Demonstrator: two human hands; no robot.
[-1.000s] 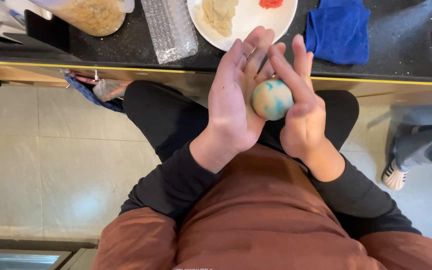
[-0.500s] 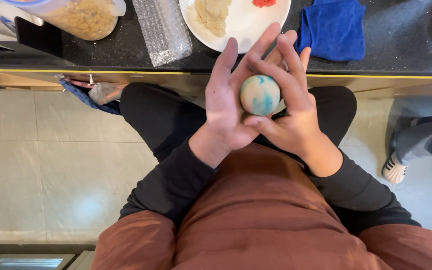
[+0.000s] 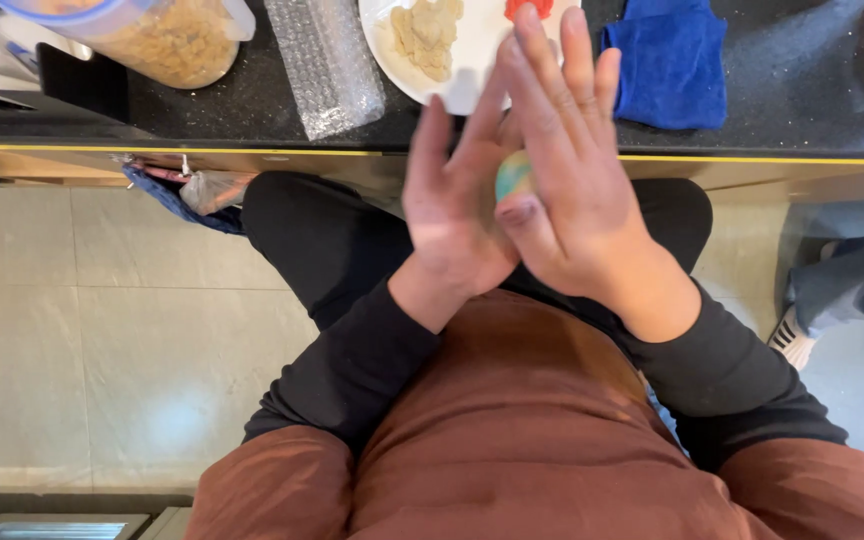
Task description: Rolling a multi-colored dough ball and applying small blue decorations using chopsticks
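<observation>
The dough ball [image 3: 514, 175] sits pressed between left hand [image 3: 452, 215] and right hand [image 3: 577, 190] — both open-palmed; rounding looks unfinished.

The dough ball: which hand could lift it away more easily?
Probably the right hand: it lies over the pale, blue-streaked dough ball, thumb beside it. The left hand is a flat open palm under it.

Left hand [image 3: 452, 215]: flat, fingers straight, palm facing right.
Right hand [image 3: 577, 190]: laid over the left, fingers extended, thumb tucked down.
Palms: seemingly pressed together.
Forearms: black-sleeved, angled inward.
</observation>
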